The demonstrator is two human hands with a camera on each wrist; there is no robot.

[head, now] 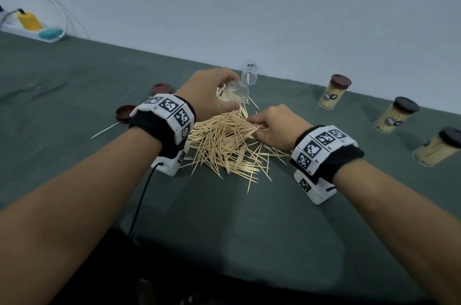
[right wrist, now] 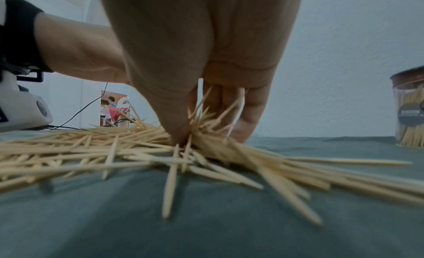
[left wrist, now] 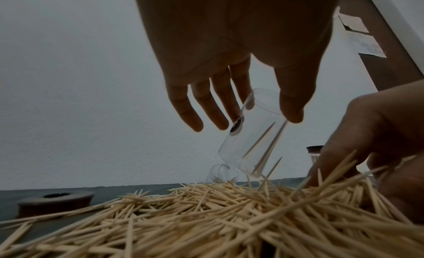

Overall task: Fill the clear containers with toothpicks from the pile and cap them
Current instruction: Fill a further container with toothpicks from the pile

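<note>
The left hand (head: 209, 90) is holding a clear jar (left wrist: 254, 135) tilted over the toothpicks (head: 224, 145) on the table, while the right hand (head: 274, 127) is pinching a bundle — light, stiff, slippery sticks, probably best gripped mid-length.

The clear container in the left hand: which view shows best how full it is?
The left wrist view: the clear container is seen side-on in the left hand, holding only a few toothpicks. The head view shows its round end. The right wrist view does not show it.
</note>
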